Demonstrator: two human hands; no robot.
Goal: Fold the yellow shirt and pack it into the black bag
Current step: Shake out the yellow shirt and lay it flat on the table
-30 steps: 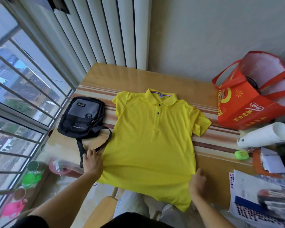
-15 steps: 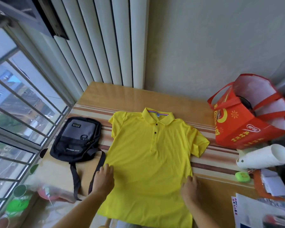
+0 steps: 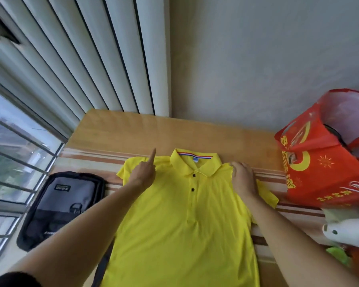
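Observation:
The yellow shirt [image 3: 184, 220] lies flat and face up on the wooden table [image 3: 174, 131], collar toward the wall. My left hand [image 3: 143, 174] sits on its left shoulder with the fingers curled into the fabric and the index finger sticking out. My right hand [image 3: 244, 180] is closed on the right shoulder seam, where the cloth is bunched; the right sleeve shows just beyond it. The black bag [image 3: 60, 206] lies flat to the left of the shirt, partly under my left forearm, its strap running under the shirt's edge.
A red shopping bag [image 3: 323, 172] stands open at the right, close to the right sleeve. A white roll [image 3: 348, 233] and a green object [image 3: 338, 253] lie in front of it. Window bars line the left side; vertical blinds and a wall stand behind the table.
Both hands have moved from the shirt's lower part up to its shoulders. The camera has leaned forward, so the hem is now out of view.

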